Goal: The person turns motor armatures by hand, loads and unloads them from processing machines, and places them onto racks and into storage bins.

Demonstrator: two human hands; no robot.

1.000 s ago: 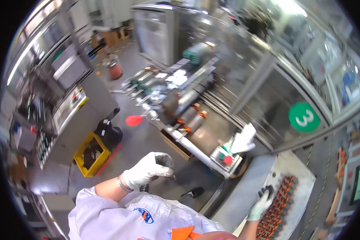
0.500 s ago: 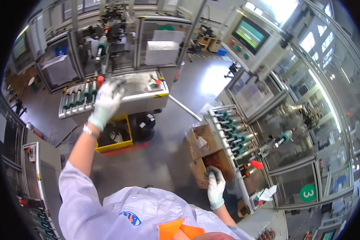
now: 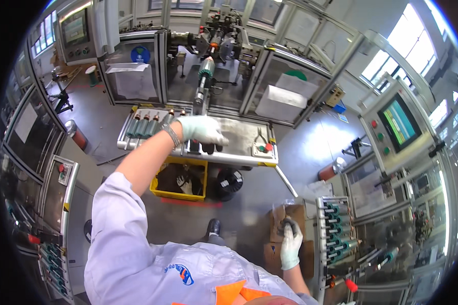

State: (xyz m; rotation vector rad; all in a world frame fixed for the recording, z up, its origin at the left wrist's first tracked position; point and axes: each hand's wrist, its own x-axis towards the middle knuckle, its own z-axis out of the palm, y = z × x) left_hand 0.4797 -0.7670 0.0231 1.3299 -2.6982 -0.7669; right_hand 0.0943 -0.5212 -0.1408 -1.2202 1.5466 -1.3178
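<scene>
My left hand (image 3: 204, 131), in a white glove with dark fingertips, is over the front table (image 3: 242, 133) of the machine ahead. Its fingers curl downward; what they hold, if anything, is hidden. Left of it, several metal-shafted rotors (image 3: 146, 126) with green middles lie in a row. Another rotor (image 3: 206, 70) sits on the feed arm beyond the hand. My right hand (image 3: 290, 246), gloved alike, is low at the right, above a cardboard box (image 3: 276, 254). Its fingers are bent together, and I cannot make out anything in them.
Under the table stands a yellow crate (image 3: 179, 195) with gloves in it, beside a black spool (image 3: 230, 184). Pliers (image 3: 260, 135) lie by a button box (image 3: 262, 149). At right are a rotor rack (image 3: 321, 229) and a control screen (image 3: 399, 122). Another rack (image 3: 53, 269) is at left.
The view has swung left and nearer the machine ahead. My left hand has come from beside the rotors' right end to over the table, its fingers curled down. My right hand stays low and closed.
</scene>
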